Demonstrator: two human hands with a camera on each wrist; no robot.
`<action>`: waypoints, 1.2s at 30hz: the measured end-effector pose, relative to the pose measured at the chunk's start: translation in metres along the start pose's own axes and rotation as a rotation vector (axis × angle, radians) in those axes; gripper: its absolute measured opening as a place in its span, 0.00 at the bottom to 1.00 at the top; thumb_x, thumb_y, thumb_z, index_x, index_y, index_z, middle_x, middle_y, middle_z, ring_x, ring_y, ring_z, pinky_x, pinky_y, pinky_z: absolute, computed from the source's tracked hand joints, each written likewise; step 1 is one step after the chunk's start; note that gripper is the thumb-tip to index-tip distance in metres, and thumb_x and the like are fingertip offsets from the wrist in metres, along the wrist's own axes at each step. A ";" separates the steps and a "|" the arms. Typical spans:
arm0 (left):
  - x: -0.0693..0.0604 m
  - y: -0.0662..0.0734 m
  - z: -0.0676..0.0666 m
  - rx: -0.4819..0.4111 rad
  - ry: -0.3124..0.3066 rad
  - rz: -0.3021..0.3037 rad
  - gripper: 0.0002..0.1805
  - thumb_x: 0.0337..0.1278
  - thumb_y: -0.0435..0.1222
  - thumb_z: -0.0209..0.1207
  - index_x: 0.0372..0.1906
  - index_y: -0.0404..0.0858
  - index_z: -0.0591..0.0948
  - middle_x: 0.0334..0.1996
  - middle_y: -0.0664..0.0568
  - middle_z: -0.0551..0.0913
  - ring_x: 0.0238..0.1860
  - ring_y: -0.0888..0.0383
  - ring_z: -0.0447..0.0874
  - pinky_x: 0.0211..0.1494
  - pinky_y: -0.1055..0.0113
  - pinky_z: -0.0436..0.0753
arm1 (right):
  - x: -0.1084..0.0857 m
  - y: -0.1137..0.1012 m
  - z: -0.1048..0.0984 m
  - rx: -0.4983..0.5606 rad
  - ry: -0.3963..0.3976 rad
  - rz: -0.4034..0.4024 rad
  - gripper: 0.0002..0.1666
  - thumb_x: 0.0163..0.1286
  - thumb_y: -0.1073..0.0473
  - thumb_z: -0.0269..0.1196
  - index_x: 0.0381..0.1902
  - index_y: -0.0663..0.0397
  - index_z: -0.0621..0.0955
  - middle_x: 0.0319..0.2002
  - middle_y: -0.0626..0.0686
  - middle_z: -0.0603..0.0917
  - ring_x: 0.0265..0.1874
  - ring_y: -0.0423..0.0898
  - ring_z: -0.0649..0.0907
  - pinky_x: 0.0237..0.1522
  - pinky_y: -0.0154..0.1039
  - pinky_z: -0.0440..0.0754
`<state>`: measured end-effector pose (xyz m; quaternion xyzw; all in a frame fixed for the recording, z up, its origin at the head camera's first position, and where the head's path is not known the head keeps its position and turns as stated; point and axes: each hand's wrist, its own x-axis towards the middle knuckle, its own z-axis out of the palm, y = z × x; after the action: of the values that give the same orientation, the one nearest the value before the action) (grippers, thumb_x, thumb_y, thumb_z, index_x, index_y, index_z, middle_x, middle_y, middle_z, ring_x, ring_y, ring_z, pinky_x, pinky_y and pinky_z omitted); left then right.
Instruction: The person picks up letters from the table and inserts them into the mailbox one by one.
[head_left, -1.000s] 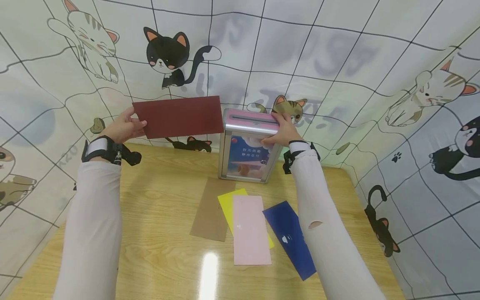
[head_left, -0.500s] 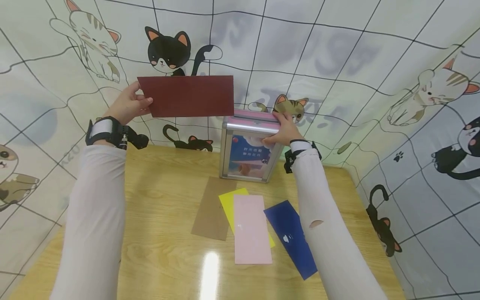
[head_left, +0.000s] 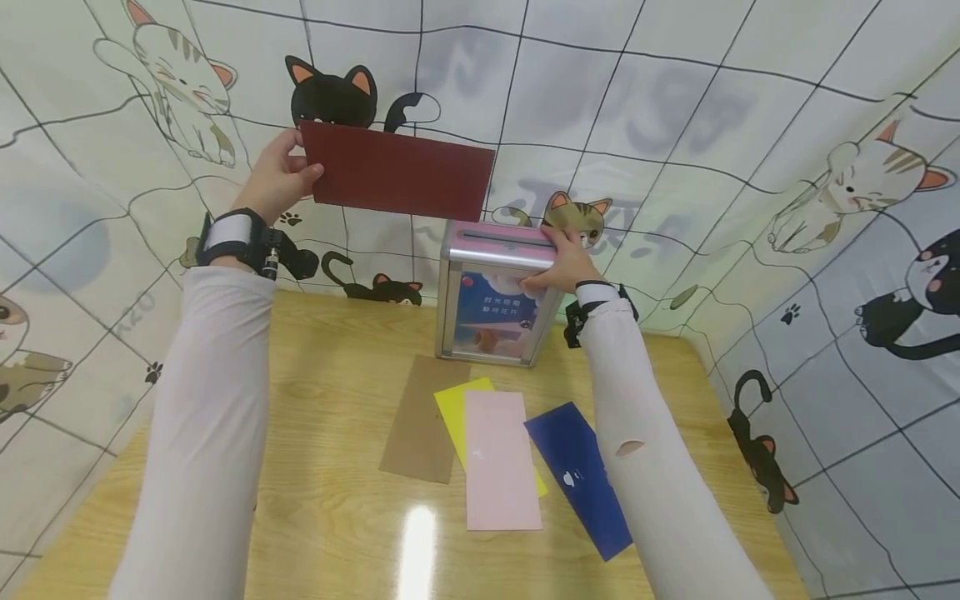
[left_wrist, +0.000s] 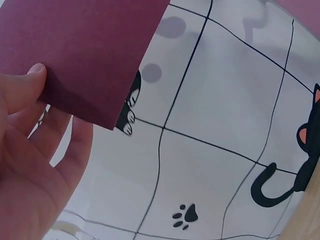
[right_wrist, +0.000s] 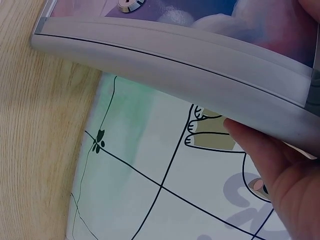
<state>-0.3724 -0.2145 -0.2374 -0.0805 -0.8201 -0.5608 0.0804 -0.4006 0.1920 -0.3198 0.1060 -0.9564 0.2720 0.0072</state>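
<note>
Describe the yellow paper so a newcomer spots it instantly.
On the wooden table stands the pink-topped box with silver edges. In front of it, papers overlap: the brown paper lowest, the yellow paper over its edge, the pink paper on top. Bright yellow peeking out on both sides of the pink paper sets it apart.

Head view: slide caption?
Left hand holds a dark red sheet; right hand grips a pink-topped box behind four sheets on a wooden table.

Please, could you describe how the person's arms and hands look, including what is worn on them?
The left sleeve and right sleeve are white and long; the right one has a small hole. A black-and-white strap with a small black device circles each wrist. The left hand and right hand are bare.
</note>
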 end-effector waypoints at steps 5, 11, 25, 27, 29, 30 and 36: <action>0.004 0.012 0.006 0.104 -0.007 0.024 0.11 0.65 0.32 0.44 0.49 0.48 0.64 0.56 0.40 0.73 0.54 0.49 0.76 0.59 0.55 0.71 | 0.000 0.000 0.001 0.004 -0.001 0.010 0.62 0.40 0.49 0.74 0.70 0.43 0.54 0.68 0.57 0.49 0.57 0.58 0.63 0.58 0.54 0.66; 0.010 0.027 0.013 0.224 -0.001 0.041 0.10 0.65 0.34 0.43 0.49 0.48 0.63 0.57 0.40 0.73 0.53 0.47 0.76 0.58 0.55 0.73 | 0.002 0.001 0.001 0.009 0.006 0.005 0.62 0.38 0.49 0.75 0.70 0.43 0.54 0.67 0.57 0.49 0.56 0.57 0.64 0.57 0.54 0.67; 0.016 0.041 0.030 0.283 -0.027 0.101 0.10 0.65 0.33 0.44 0.49 0.43 0.65 0.57 0.42 0.73 0.54 0.50 0.76 0.62 0.59 0.69 | 0.005 0.005 0.001 0.002 0.000 0.009 0.64 0.37 0.47 0.75 0.70 0.42 0.54 0.67 0.57 0.51 0.56 0.57 0.64 0.58 0.54 0.67; 0.016 0.045 0.032 0.315 -0.023 0.108 0.11 0.65 0.33 0.44 0.50 0.42 0.65 0.57 0.42 0.73 0.54 0.50 0.75 0.62 0.59 0.68 | 0.005 0.006 0.001 0.001 -0.001 0.007 0.64 0.37 0.47 0.75 0.70 0.41 0.54 0.67 0.57 0.51 0.56 0.57 0.64 0.57 0.54 0.67; 0.016 0.049 0.035 0.359 -0.015 0.104 0.13 0.65 0.34 0.44 0.53 0.41 0.64 0.57 0.43 0.73 0.54 0.51 0.75 0.61 0.59 0.69 | 0.006 0.006 0.001 0.004 0.000 0.006 0.64 0.37 0.47 0.75 0.70 0.42 0.54 0.67 0.57 0.51 0.56 0.57 0.64 0.57 0.54 0.67; 0.017 0.051 0.036 0.376 -0.015 0.102 0.14 0.65 0.34 0.44 0.54 0.40 0.64 0.57 0.43 0.73 0.54 0.51 0.75 0.60 0.59 0.69 | 0.005 0.005 0.002 0.005 0.001 0.005 0.64 0.36 0.47 0.75 0.70 0.42 0.54 0.67 0.57 0.51 0.56 0.57 0.64 0.57 0.54 0.67; 0.020 0.059 0.043 0.397 -0.036 0.111 0.17 0.65 0.33 0.44 0.57 0.39 0.64 0.57 0.44 0.74 0.53 0.50 0.76 0.55 0.58 0.75 | 0.004 0.004 0.002 0.014 0.005 0.010 0.65 0.36 0.48 0.76 0.70 0.42 0.54 0.67 0.57 0.51 0.56 0.57 0.65 0.57 0.54 0.67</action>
<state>-0.3804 -0.1525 -0.1948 -0.1180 -0.9101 -0.3814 0.1111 -0.4049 0.1932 -0.3232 0.1005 -0.9550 0.2788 0.0075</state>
